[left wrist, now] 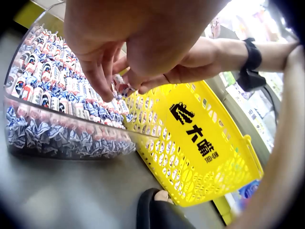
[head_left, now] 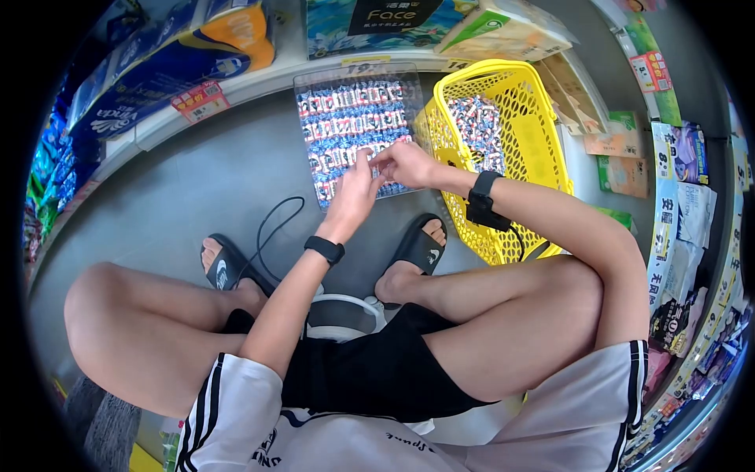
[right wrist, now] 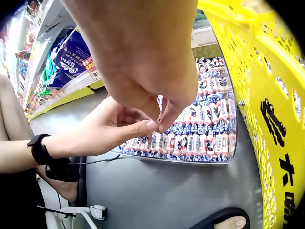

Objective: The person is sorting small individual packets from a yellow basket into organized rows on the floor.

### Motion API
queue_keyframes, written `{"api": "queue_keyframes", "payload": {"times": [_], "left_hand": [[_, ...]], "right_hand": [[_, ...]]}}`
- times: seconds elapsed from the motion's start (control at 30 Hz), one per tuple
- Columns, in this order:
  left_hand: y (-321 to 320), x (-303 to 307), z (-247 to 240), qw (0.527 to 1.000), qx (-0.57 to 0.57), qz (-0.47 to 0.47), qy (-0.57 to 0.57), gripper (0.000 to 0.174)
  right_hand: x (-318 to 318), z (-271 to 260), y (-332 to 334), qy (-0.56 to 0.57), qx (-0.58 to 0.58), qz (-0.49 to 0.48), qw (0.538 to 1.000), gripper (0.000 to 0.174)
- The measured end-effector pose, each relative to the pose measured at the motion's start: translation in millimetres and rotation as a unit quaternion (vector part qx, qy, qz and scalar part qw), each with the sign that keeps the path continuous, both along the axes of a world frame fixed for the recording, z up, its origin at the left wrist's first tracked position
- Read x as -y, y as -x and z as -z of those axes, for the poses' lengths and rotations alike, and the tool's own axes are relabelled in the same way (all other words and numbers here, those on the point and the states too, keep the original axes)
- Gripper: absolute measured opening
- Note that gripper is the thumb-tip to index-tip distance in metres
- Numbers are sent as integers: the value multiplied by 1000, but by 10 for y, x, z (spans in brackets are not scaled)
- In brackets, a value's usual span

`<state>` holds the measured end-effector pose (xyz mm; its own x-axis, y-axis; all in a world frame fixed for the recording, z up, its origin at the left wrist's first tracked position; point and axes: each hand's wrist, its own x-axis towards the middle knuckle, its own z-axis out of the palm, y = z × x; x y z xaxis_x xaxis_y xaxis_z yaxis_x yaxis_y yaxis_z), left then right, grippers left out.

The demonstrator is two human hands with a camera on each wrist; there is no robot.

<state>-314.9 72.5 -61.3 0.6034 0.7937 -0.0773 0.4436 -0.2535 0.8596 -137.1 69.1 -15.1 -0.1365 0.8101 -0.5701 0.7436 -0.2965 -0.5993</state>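
Wrapped candies (head_left: 358, 118) in white, red and blue stand in tidy rows in a clear tray (right wrist: 190, 161). Above the tray's near part, the left hand (head_left: 352, 198) and right hand (head_left: 406, 164) meet at their fingertips. A wrapped candy (left wrist: 122, 87) shows between them in the left wrist view, pinched by both hands, partly covered by fingers. In the right wrist view, the left thumb touches the right fingertips and the candy is mostly hidden. Loose candies (head_left: 476, 126) lie in a yellow basket (head_left: 543, 149), right of the tray.
Shelves with tissue packs (head_left: 177, 67) run behind the tray and along both sides. A black cable (head_left: 267, 228) lies on the grey floor left of the tray. Sandalled feet (head_left: 421, 245) flank a white-framed stool (head_left: 340, 300) between the legs.
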Motion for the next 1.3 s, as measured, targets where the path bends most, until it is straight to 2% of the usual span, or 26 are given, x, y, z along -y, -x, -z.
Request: {"api": "queue_keyframes", "payload": {"times": [0.07, 0.13, 0.2, 0.3, 0.37, 0.4, 0.47, 0.77, 0.83, 0.93, 1.27, 1.3], "left_hand": [[35, 81, -97, 999, -33, 1, 23, 44], [54, 172, -81, 996, -12, -12, -87, 41], [94, 242, -80, 996, -41, -9, -73, 36], [137, 286, -41, 989, -74, -10, -128, 33], [202, 300, 81, 970, -115, 64, -203, 29], [226, 308, 140, 970, -115, 65, -203, 29], [272, 344, 248, 950, -100, 112, -273, 30], [295, 443, 384, 938, -132, 153, -283, 41], [290, 431, 350, 938, -141, 159, -275, 42], [288, 426, 369, 936, -153, 159, -275, 43], [311, 433, 456, 933, -152, 167, -280, 47], [307, 429, 456, 933, -152, 167, -280, 47]], "right_hand": [[-1, 133, 8, 8, -3, -3, 1000, 38], [12, 192, 47, -2, 19, -23, 1000, 38], [25, 242, 86, -5, 25, -32, 999, 38], [5, 286, 105, -1, 29, -38, 999, 38], [-2, 274, 122, 9, 23, -36, 999, 38], [-10, 270, 121, 22, 35, -37, 998, 38], [-32, 267, 140, 35, 46, -37, 998, 38], [-61, 335, 198, 74, 44, -97, 992, 45], [-69, 301, 223, 110, 60, -108, 986, 54], [-64, 388, 244, 123, 42, -64, 989, 57], [-105, 356, 194, 120, 33, -93, 988, 56], [-114, 324, 200, 125, 46, -117, 984, 55]]}}
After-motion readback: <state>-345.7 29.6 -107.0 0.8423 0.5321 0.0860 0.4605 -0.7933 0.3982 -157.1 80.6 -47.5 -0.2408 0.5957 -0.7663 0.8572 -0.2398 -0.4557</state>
